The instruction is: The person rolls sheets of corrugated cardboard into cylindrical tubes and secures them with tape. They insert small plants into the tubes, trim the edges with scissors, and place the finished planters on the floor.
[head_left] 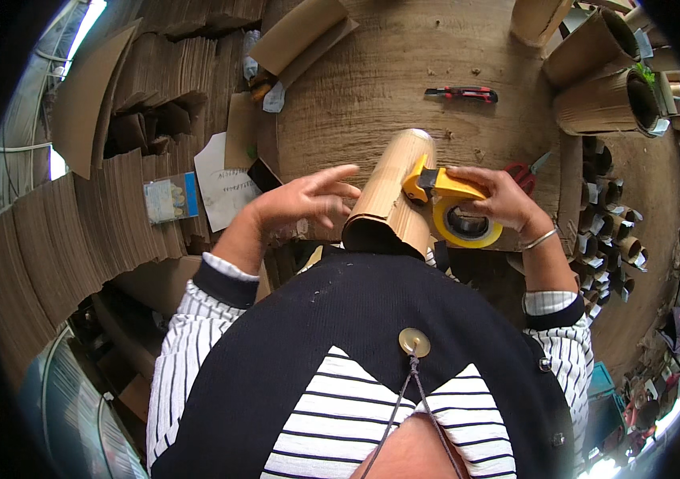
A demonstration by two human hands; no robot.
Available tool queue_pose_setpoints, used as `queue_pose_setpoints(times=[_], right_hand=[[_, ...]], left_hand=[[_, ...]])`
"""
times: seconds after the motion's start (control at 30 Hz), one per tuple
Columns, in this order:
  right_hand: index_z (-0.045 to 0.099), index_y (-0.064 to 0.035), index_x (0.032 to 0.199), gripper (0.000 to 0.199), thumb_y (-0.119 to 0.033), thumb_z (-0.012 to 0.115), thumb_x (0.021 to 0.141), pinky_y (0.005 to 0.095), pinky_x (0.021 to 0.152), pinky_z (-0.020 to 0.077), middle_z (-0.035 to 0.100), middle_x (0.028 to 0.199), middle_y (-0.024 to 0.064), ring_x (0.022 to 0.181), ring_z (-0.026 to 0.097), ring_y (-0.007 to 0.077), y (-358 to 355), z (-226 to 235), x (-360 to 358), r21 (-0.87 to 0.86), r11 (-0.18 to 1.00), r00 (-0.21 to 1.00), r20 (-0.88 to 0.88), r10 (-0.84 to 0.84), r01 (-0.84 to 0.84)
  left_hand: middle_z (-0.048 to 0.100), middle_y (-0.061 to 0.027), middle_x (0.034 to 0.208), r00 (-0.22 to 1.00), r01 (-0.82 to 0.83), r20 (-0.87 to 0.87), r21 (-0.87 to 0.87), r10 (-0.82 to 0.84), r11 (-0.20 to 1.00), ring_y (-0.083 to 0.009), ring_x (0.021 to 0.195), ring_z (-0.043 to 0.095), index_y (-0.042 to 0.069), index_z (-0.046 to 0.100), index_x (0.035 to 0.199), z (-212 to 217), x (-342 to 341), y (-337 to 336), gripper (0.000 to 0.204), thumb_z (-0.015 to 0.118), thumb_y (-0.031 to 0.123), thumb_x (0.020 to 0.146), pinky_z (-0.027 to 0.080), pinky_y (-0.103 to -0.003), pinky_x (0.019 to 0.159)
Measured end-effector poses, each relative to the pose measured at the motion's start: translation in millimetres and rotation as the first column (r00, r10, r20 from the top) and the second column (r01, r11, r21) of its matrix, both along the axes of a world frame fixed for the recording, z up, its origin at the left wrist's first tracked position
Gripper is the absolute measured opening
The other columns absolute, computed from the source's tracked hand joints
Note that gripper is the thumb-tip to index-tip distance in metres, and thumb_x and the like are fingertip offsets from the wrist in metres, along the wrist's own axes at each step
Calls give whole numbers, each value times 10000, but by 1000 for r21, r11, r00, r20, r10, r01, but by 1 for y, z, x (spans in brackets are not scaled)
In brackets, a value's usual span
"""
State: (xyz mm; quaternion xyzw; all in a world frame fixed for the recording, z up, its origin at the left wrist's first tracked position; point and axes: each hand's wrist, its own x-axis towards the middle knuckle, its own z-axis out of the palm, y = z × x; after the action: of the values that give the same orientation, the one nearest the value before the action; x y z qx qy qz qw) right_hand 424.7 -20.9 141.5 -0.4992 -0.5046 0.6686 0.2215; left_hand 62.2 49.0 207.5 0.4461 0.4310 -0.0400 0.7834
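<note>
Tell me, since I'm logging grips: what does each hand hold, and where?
Right hand grips the yellow tape dispenser over its top. Left hand holds nothing, fingers spread beside the cardboard tube.

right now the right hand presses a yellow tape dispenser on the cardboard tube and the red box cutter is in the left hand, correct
Not quite. The head view shows the left hand holding nothing, open beside the cardboard tube; the red box cutter lies on the table beyond it. The right hand does press the yellow tape dispenser on the tube.
</note>
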Motion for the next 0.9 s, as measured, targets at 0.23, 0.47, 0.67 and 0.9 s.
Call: queue_pose_setpoints(times=[0.23, 0.47, 0.67, 0.9], right_hand=[[593, -137, 1303, 582, -131, 727, 736, 367, 881, 514, 662, 1135, 158, 1004, 657, 310, 22, 23, -32, 248, 928, 915, 361, 179, -279], [604, -132, 1298, 607, 28, 704, 721, 326, 972, 487, 654, 1170, 115, 1092, 633, 220, -67, -11, -24, 69, 997, 965, 261, 23, -42], [615, -115, 1275, 537, -63, 691, 746, 317, 945, 493, 656, 1222, 106, 1065, 658, 217, 42, -2, -80, 188, 957, 958, 226, 177, -221], [617, -254, 1285, 564, -227, 763, 741, 377, 887, 520, 677, 1139, 107, 1008, 667, 271, 7, 8, -91, 280, 909, 888, 427, 170, -309]], left_hand=[[660, -182, 1112, 598, 794, -771, 607, -221, 31, -280, 772, 709, -61, 553, 1187, -9, 41, -53, 372, 559, 116, 860, 577, -319, 579], [668, -179, 1126, 888, 358, -430, 867, 160, 346, -334, 931, 684, 5, 547, 1271, -58, -20, -90, 435, 530, 45, 838, 563, -378, 789], [576, -181, 1277, 909, 239, -363, 855, 203, 461, -317, 1117, 613, 54, 443, 1382, -67, -72, -93, 527, 583, 75, 874, 497, -379, 935], [618, -202, 1209, 794, 562, -607, 728, -12, 392, -323, 1020, 658, 57, 482, 1367, -48, -56, -75, 551, 621, 132, 839, 550, -375, 863]])
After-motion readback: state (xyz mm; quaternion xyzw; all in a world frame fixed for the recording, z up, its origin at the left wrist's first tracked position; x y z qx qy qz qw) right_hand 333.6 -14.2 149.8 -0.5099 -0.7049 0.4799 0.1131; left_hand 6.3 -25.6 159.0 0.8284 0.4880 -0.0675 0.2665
